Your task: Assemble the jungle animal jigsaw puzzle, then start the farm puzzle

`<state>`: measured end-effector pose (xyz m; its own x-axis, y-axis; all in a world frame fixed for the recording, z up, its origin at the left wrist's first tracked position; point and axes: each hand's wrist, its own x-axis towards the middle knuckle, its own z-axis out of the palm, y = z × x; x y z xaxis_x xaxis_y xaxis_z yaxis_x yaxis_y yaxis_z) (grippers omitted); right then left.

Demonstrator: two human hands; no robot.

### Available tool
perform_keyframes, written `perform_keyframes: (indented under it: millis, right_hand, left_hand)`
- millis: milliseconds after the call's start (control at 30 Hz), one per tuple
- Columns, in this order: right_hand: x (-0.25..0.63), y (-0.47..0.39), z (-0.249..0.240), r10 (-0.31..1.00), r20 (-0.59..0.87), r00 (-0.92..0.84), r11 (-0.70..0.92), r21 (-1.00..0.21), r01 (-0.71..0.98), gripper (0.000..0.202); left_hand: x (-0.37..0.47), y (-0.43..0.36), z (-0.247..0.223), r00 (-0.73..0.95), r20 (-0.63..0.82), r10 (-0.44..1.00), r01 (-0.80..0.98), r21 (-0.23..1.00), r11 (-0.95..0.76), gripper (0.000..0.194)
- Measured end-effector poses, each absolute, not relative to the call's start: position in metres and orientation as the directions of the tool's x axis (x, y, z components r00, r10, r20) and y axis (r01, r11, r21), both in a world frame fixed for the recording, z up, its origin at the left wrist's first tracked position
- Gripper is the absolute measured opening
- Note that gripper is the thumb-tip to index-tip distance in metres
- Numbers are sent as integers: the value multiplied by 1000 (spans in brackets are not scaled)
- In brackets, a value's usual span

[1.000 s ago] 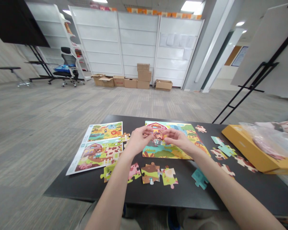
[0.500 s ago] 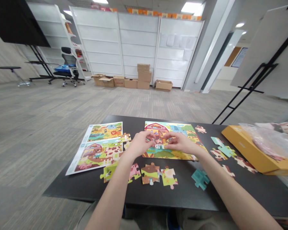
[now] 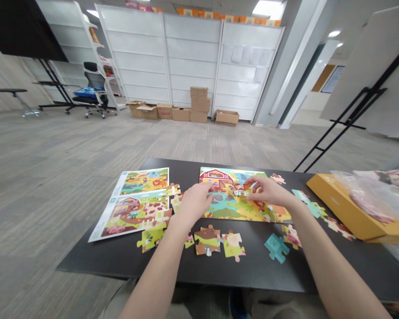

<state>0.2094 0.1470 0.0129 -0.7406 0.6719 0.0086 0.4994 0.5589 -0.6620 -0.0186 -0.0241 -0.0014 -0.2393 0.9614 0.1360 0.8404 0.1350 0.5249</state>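
My right hand [image 3: 269, 190] pinches the edge of a puzzle piece with a small figure [image 3: 239, 190] above the picture board [image 3: 229, 212]. Over the board's left part is my left hand [image 3: 195, 203], its thumb and fingertips apart and nothing visible between them. The board shows a red barn piece area at upper left and yellow and green scenery. Joined brown and green pieces [image 3: 208, 239] and a yellow-green piece [image 3: 233, 246] lie in front of it. A teal piece [image 3: 276, 248] is nearer my right forearm.
A printed picture sheet [image 3: 131, 206] lies at the left, with a green piece [image 3: 150, 238] overlapping its lower edge. A yellow box [image 3: 355, 208] with plastic wrapping stands at the right. More pieces lie beside it. The dark table edge [image 3: 119, 275] runs along the front.
The figure piece has moved right with my right hand, away from my left hand. My left fingers have spread a little. A pink piece beside my right forearm has come into view.
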Motion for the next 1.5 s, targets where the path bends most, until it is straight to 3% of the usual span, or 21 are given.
perform_keyframes:
  millis: [100, 333, 800, 1067, 1267, 1500]
  right_hand:
    - [206, 151, 2, 682, 6, -731, 572, -627, 528, 42]
    - [196, 150, -12, 634, 108, -766, 602, -690, 401, 42]
    - [186, 147, -23, 607, 194, -770, 710, -567, 417, 34]
    - [186, 150, -26, 532, 244, -811, 790, -486, 373, 27]
    - [182, 147, -35, 415, 368, -832, 887, -368, 280, 21]
    - [182, 146, -36, 360, 361, -860, 920, -289, 263, 21]
  left_hand:
    - [-20, -24, -1, -184, 164, 969, 926, 360, 115, 19]
    - [-17, -25, -6, -157, 101, 982, 951, 286, 122, 23]
    - [-17, -24, -5, -142, 101, 985, 952, 286, 108, 26]
    - [-16, -25, -7, -138, 106, 985, 951, 293, 102, 28]
    - [-16, -24, -12, -192, 116, 975, 948, 280, 153, 38]
    - [-19, -23, -15, -165, 115, 980, 944, 307, 123, 34]
